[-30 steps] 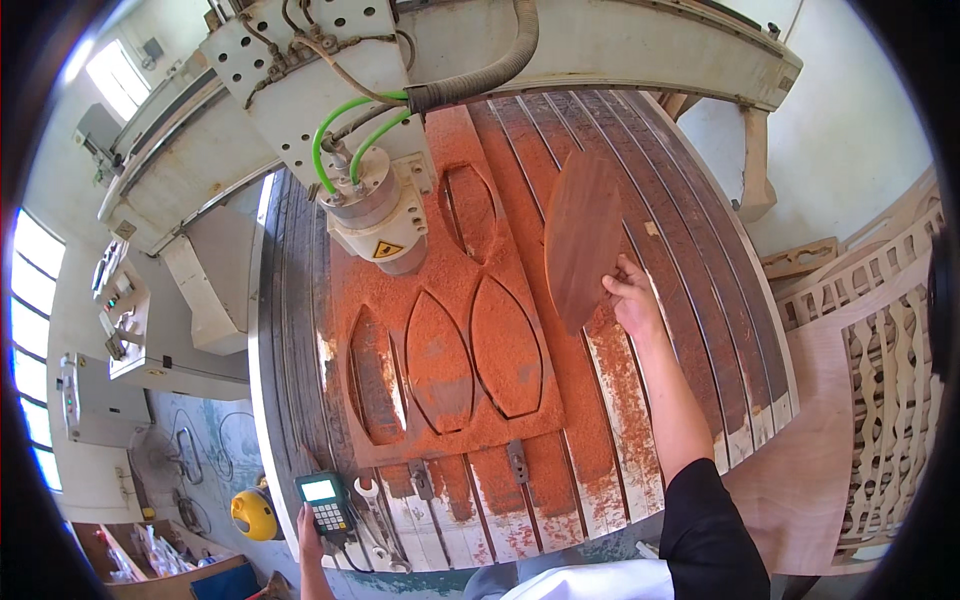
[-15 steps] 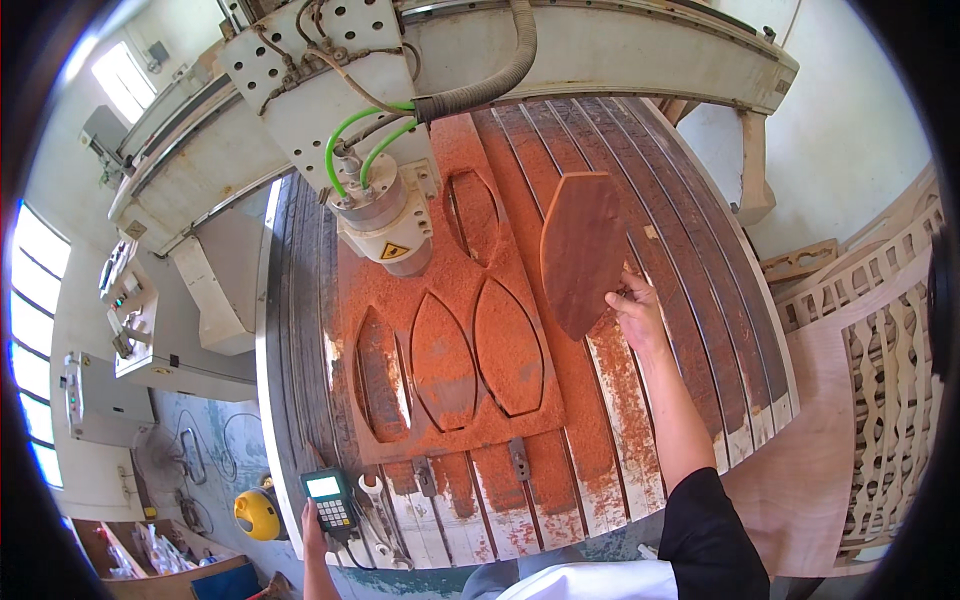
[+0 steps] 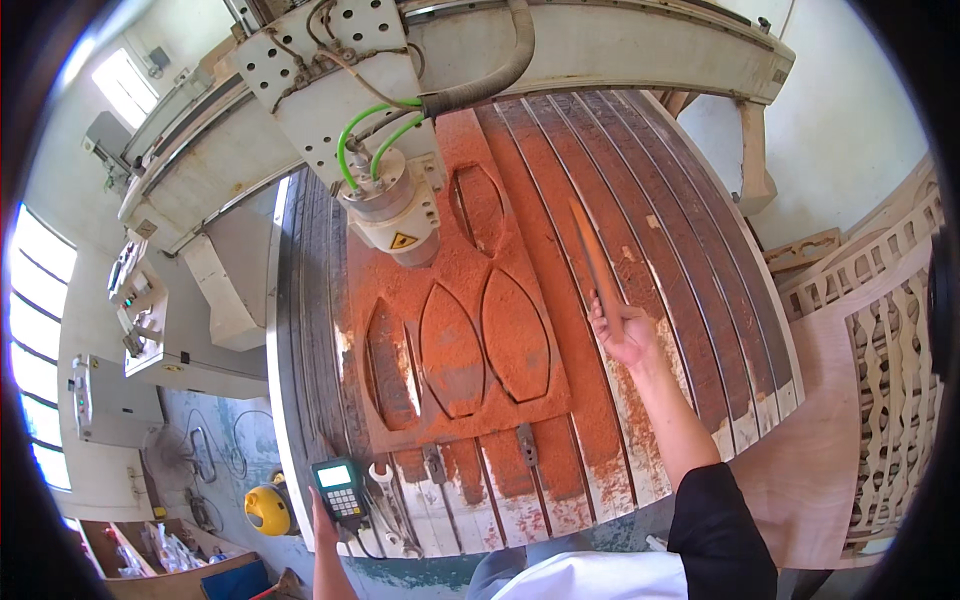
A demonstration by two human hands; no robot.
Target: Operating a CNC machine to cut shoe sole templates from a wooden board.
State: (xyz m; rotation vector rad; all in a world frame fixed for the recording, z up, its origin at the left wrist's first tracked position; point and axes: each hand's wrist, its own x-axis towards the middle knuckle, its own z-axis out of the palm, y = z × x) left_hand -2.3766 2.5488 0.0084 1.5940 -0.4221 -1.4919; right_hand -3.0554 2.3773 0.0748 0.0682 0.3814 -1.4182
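Note:
My right hand [image 3: 626, 335] grips the lower end of a boat-shaped wooden panel [image 3: 597, 258], which is turned edge-on above the machine bed. My left hand [image 3: 322, 522] is closed round the side of a handheld controller [image 3: 339, 490] with a lit screen and keypad, at the bed's near left corner. Left of the panel lies a wooden board [image 3: 470, 428] under reddish sawdust. Several pointed outlines are cut into it; at its near left one is an open gap, while two beside it have their pieces in place. A spindle [image 3: 392, 215] with green hoses hangs over the board.
The slotted bed [image 3: 690, 260] is dusted red. Spanners [image 3: 392, 510] lie beside the controller, and clamps [image 3: 527, 445] sit at the board's near edge. A gantry [image 3: 600, 50] spans the back. Carved wooden panels [image 3: 890, 400] stand at right; a yellow machine [image 3: 267, 510] is on the floor.
The wooden panel has turned from showing its broad face to edge-on, and my right hand has rolled palm-up. The whole view has shifted slightly. My left hand still holds the controller.

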